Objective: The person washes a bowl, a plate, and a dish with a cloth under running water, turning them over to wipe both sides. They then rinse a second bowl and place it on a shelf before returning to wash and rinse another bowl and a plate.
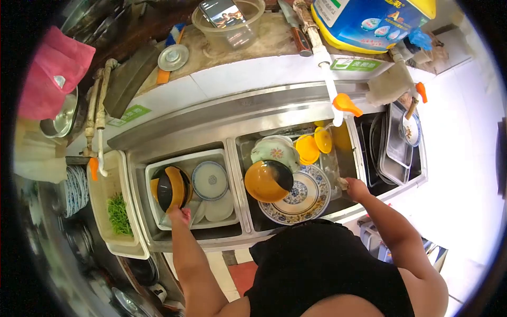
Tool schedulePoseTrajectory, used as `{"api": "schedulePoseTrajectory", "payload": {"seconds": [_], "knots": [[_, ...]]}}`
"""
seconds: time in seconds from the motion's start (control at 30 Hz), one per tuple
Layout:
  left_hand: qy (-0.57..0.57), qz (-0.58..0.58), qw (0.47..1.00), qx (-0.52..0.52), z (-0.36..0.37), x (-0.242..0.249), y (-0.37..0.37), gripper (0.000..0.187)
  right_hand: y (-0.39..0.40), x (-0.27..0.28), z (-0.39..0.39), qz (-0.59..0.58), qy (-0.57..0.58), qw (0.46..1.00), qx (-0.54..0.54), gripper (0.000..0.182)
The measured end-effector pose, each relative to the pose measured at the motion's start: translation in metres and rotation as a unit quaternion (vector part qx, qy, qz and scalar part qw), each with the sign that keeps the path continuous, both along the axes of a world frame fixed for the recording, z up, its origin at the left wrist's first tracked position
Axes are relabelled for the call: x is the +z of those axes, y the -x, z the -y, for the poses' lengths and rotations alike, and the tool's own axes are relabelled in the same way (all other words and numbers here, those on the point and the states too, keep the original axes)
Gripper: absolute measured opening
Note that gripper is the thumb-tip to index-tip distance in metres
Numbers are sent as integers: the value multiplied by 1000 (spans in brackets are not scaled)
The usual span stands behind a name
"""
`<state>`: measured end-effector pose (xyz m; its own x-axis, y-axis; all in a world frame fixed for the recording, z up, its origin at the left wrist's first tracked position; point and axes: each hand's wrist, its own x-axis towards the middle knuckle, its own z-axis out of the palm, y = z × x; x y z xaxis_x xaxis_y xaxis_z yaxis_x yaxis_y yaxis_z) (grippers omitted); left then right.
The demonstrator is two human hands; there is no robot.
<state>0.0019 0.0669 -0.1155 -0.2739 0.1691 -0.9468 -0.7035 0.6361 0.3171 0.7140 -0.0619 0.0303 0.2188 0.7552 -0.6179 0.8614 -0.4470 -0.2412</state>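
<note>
In the left basin, my left hand point(181, 215) is closed at the lower rim of a black-and-yellow bowl point(165, 186), which sits in a white tub point(152, 170). Beside that bowl in the tub are a blue-rimmed plate point(210, 180) and pale dishes point(219, 207). Over the right side of the middle basin, my right hand point(357, 189) is closed on a small pale cloth point(343, 183). That basin holds a tilted yellow-and-black bowl point(262, 182), a large patterned plate point(315, 196), a flowered dish point(275, 151) and yellow cups point(307, 149).
Metal trays point(398, 150) stand in the right basin. Greens point(120, 214) lie in a tub at the left. Taps with orange handles point(347, 104) reach over the sink. On the ledge are a knife point(297, 29), a blue jug point(364, 26) and a phone point(222, 11) in a plastic bowl.
</note>
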Motion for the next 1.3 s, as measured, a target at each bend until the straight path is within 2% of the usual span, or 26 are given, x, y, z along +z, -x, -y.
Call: {"api": "schedulePoseTrajectory", "payload": {"seconds": [0.03,0.07,0.13,0.17,0.27,0.33,0.37,0.43,0.47,0.5,0.53,0.6,0.63,0.67,0.7,0.73,0.77,0.8,0.83,0.87,0.9,0.93,0.97,1.1,1.17,1.3], "knots": [[56,35,995,-76,5,2,-7,29,2,1,1,5,13,1000,11,28],[58,36,995,-75,5,0,-16,29,2,-2,4,6,15,1000,12,28],[-18,58,996,65,5,-18,-24,40,-2,-9,8,21,41,999,17,29],[-15,60,996,65,7,-26,-26,40,-3,-12,10,23,44,999,17,29],[-110,90,986,89,10,-54,-23,46,-2,-17,9,11,33,999,6,29],[21,-52,998,-39,8,-60,-35,51,6,-9,1,16,28,998,45,28],[23,-46,998,-47,0,-61,-36,51,14,4,-4,1,17,999,47,27],[137,-72,980,-125,-12,-57,-33,53,17,1,-3,-11,11,999,28,25],[140,-71,980,-124,-11,-54,-38,53,16,-5,-2,-31,2,999,18,24],[98,-109,982,-123,-16,-37,-56,53,11,-18,-1,-2,10,993,114,27],[54,-148,980,-124,-20,-20,-77,54,13,-19,-1,-4,10,993,113,27],[-80,-132,965,-212,-11,7,-126,50,26,-15,-6,-40,33,998,22,30],[-67,-128,933,-329,-5,25,-158,47,30,-15,-7,-41,34,998,20,30],[-53,-121,887,-442,3,38,-189,43,34,-15,-8,-49,27,998,34,31],[-121,-40,798,-588,22,25,-209,42,37,-15,-9,-55,20,997,49,32],[-23,64,841,-537,29,61,-261,51,39,-15,-10,-57,18,997,49,32],[35,163,831,-531,43,52,-290,63,42,-15,-12,-61,29,997,43,32],[69,200,858,-468,61,53,-319,71,42,-15,-12,-63,38,997,36,32],[78,251,887,-378,68,50,-342,61,40,-24,-10,-45,34,996,66,31],[71,249,886,-385,76,15,-352,61,37,-27,-10,-42,25,997,61,31],[2,230,943,-240,89,-41,-360,50,35,-28,-8,-53,19,997,58,32],[-63,207,972,-87,98,-69,-370,46,33,-27,-4,-64,16,996,55,32],[-24,71,992,-97,85,-28,-388,44,39,3,-12,-86,-4,995,52,33],[-4,31,993,-117,68,-11,-392,38,20,-24,4,-86,-13,996,7,33],[31,190,977,-93,57,34,-376,32,18,-24,8,-84,-31,996,-27,33],[49,226,965,-123,56,58,-357,32,26,-12,-4,-118,-42,989,-74,40]]}}
